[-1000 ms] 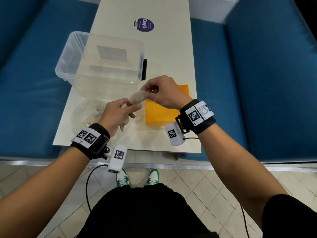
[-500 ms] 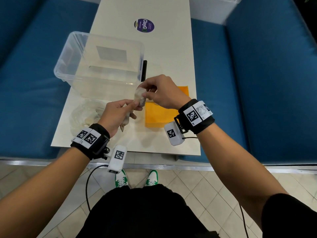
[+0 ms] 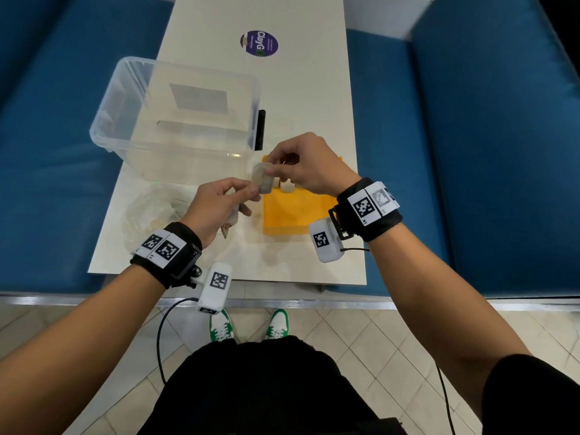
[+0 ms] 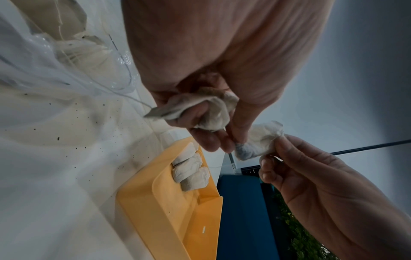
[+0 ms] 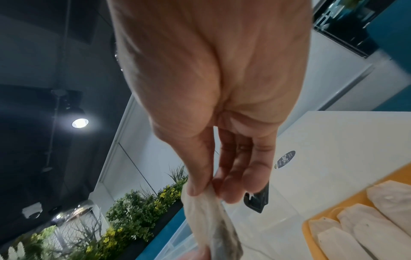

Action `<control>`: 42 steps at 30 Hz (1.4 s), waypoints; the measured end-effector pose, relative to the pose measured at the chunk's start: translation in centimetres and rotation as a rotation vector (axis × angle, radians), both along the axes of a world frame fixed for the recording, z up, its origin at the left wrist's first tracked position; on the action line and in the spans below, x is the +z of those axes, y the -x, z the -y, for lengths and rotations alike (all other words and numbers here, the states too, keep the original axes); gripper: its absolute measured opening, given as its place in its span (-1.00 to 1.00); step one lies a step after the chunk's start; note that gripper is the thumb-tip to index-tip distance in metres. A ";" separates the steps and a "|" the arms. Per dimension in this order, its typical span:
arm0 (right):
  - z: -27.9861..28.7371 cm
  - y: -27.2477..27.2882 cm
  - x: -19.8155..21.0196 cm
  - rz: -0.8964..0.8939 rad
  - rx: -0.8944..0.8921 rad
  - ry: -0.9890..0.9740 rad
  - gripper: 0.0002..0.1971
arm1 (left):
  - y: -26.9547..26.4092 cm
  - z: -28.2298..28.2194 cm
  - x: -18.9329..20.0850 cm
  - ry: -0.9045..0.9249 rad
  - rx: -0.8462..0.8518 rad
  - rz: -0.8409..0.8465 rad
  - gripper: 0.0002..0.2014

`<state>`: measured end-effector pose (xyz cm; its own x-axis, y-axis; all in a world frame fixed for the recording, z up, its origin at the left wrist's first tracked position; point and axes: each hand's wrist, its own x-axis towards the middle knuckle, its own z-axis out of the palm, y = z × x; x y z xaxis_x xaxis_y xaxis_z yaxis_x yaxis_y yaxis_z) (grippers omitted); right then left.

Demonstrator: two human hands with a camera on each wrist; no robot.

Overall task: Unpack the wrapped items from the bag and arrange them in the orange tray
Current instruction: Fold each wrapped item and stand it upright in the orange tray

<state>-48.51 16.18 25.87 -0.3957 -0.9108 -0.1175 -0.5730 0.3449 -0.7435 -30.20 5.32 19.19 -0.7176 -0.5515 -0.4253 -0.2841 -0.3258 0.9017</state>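
A small white wrapped item [image 3: 262,182] hangs just above the far left corner of the orange tray [image 3: 292,215]. My right hand [image 3: 275,171] pinches its upper end [image 5: 211,219] between thumb and fingers. My left hand [image 3: 251,192] pinches its lower end [image 4: 258,142]. The left hand's curled fingers also hold a second wrapped item [image 4: 213,112] against the palm. Three wrapped items [image 4: 191,168] lie side by side at the tray's far end. The clear plastic bag [image 3: 153,211] lies crumpled on the table to the left of my left hand.
A clear plastic box [image 3: 175,120] stands on the white table [image 3: 301,98] behind the bag. A black object [image 3: 260,130] sits at the box's right side. A purple sticker [image 3: 259,43] marks the far table. Blue seats [image 3: 470,152] flank the table.
The wrapped item between my hands has turned from lying sideways to more upright and shifted slightly right, toward the tray. Both hands kept their hold on it.
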 end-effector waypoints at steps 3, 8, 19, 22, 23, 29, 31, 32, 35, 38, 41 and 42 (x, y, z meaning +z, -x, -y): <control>-0.8 0.4 -0.1 0.083 -0.002 0.006 -0.85 | 0.4 -0.2 -0.1 -0.003 -0.001 -0.014 -0.83; -1.5 2.2 -0.4 -0.022 -0.076 0.010 -0.86 | 1.3 -0.6 -0.2 -0.029 -0.020 0.008 -0.79; -2.7 8.8 -4.2 -0.282 -0.302 -0.166 -0.96 | 2.6 -0.4 -0.2 -0.101 0.031 0.099 -0.68; -2.4 9.5 -6.4 -0.348 -0.301 -0.283 -0.90 | 2.6 0.1 -0.3 -0.122 0.022 0.107 -0.63; -2.3 9.6 -7.0 -0.365 -0.299 -0.316 -0.88 | 2.6 0.3 -0.4 -0.120 0.014 0.112 -0.63; -2.0 10.0 -9.7 -0.417 -0.303 -0.399 -0.89 | 2.4 1.2 -0.6 -0.111 0.023 0.129 -0.62; -1.8 10.2 -10.2 -0.419 -0.312 -0.391 -0.90 | 2.4 1.3 -0.7 -0.106 0.025 0.139 -0.62; -1.7 10.3 -10.4 -0.422 -0.320 -0.382 -0.91 | 2.5 1.3 -0.7 -0.105 0.027 0.142 -0.62; -1.3 10.4 -10.6 -0.444 -0.335 -0.362 -0.90 | 2.5 1.4 -0.7 -0.117 0.034 0.137 -0.62; -1.1 10.5 -10.6 -0.486 -0.334 -0.355 -0.87 | 2.6 1.5 -0.7 -0.114 0.037 0.141 -0.63; -0.7 10.5 -10.5 -0.511 -0.345 -0.346 -0.84 | 2.7 1.6 -0.7 -0.112 0.037 0.145 -0.64; -0.6 10.5 -10.4 -0.521 -0.342 -0.343 -0.84 | 2.7 1.6 -0.7 -0.110 0.036 0.147 -0.64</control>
